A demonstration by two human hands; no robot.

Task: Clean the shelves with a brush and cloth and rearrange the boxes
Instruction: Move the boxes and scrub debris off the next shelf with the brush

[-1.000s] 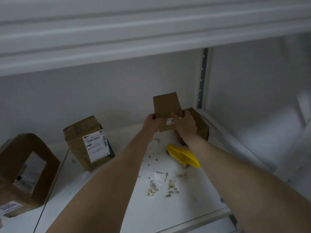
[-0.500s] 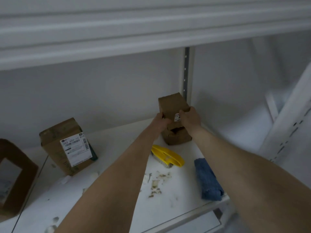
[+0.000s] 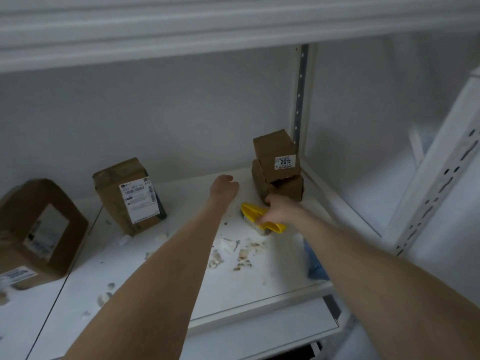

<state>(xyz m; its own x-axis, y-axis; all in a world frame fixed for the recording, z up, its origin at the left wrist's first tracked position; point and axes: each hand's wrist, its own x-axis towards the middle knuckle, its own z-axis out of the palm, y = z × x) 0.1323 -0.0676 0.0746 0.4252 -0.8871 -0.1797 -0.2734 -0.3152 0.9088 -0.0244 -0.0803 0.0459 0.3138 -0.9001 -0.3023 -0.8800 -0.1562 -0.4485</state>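
Note:
Two small brown boxes are stacked in the back right corner of the white shelf: the top box carries a white label and sits on the lower box. In front of them lies a yellow brush, and my right hand curls its fingers round it. Left of the stack, my left hand hovers with loosely curled fingers and holds nothing. A blue cloth lies at the shelf's right front, mostly hidden behind my right forearm.
A labelled medium box stands mid-left, and a large box with a window at far left. Scraps and dirt litter the shelf's middle. An upper shelf overhangs, and a slotted upright stands to the right.
Both hands let go of the small top box, which now rests on the lower one. My right hand dropped onto the yellow brush; my left hand drew back to the left.

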